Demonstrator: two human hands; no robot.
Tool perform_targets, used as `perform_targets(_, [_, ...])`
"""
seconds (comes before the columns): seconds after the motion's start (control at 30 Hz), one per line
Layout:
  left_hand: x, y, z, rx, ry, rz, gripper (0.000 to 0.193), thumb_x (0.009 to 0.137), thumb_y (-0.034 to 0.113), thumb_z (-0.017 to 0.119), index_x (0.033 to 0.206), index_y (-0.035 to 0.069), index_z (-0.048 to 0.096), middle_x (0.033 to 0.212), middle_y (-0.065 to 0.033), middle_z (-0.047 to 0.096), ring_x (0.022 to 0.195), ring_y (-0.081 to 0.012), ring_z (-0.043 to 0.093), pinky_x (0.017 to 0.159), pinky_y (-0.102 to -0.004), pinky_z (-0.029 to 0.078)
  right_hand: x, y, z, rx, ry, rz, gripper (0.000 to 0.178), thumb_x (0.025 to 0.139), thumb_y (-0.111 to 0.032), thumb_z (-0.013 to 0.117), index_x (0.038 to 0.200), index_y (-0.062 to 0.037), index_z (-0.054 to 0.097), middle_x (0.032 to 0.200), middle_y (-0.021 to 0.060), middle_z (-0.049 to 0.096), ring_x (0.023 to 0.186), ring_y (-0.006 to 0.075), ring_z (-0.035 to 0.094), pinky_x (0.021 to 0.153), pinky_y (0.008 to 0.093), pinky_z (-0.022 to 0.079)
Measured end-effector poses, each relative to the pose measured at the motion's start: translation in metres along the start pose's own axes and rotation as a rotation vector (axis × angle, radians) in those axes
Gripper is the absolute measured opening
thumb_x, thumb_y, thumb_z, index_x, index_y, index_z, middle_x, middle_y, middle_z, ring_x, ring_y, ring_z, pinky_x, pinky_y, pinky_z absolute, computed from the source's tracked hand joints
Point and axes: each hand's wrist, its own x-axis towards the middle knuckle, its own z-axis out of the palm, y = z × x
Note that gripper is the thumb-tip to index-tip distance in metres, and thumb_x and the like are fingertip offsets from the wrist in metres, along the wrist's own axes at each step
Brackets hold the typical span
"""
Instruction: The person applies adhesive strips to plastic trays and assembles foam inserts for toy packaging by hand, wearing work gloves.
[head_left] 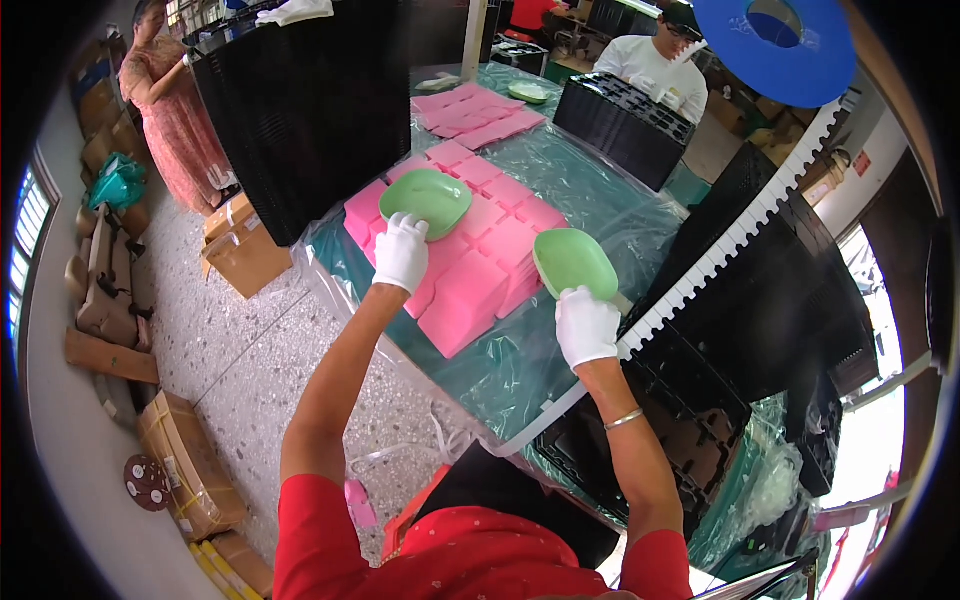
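My left hand (402,254), in a white glove, is closed on the near rim of a green dish (428,200). That dish is over the stacked pink foam pieces (480,240); whether it rests on them I cannot tell. Gloved in white as well, my right hand (587,328) grips the near edge of a second green dish (576,262), just right of the foam stack. Both dishes are shallow with rounded corners, and neither has anything visible in it. Under the foam lies a table covered in green plastic sheet (500,385).
Tall stacks of black trays (310,110) rise at the left, with more black trays (660,430) at the right. A white toothed strip (740,230) slants down beside my right hand. Flat pink foam sheets (475,112) lie farther back. Two people stand across the room.
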Motion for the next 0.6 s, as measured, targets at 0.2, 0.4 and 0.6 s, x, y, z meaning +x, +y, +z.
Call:
perform_targets(0.2, [-0.005, -0.01, -0.003, 0.032, 0.008, 0.065, 0.008, 0.079, 0.01, 0.059, 0.085, 0.008, 0.063, 0.085, -0.0113, 0.062, 0.084, -0.0309, 0.062, 0.066, -0.0428, 0.054, -0.005, 0.005, -0.021, 0.13, -0.016, 0.014, 0.02, 0.089, -0.028, 0.06, 0.081, -0.0109, 0.065, 0.08, 0.0091, 0.064, 0.065, 0.0281, 0.068, 0.059, 0.0421, 0.054])
perform_targets(0.4, [-0.013, 0.039, -0.031, -0.227, 0.107, 0.176, 0.011, 0.079, 0.005, 0.057, 0.087, 0.005, 0.063, 0.086, -0.0157, 0.061, 0.086, -0.0358, 0.059, 0.076, -0.0446, 0.049, -0.021, 0.006, -0.008, 0.167, -0.103, -0.041, 0.02, 0.084, -0.015, 0.051, 0.08, -0.0064, 0.068, 0.073, 0.0146, 0.066, 0.061, 0.0295, 0.068, 0.05, 0.0439, 0.054])
perform_targets(0.6, [-0.078, 0.06, -0.104, -0.315, 0.064, 0.237, 0.031, 0.081, -0.01, 0.06, 0.11, 0.001, 0.056, 0.11, -0.013, 0.057, 0.104, -0.0312, 0.057, 0.09, -0.0387, 0.047, -0.009, -0.004, -0.07, 1.344, -0.192, 0.014, 0.04, 0.094, -0.04, 0.053, 0.094, -0.0002, 0.056, 0.082, 0.0158, 0.068, 0.068, 0.0282, 0.066, 0.062, 0.0393, 0.051])
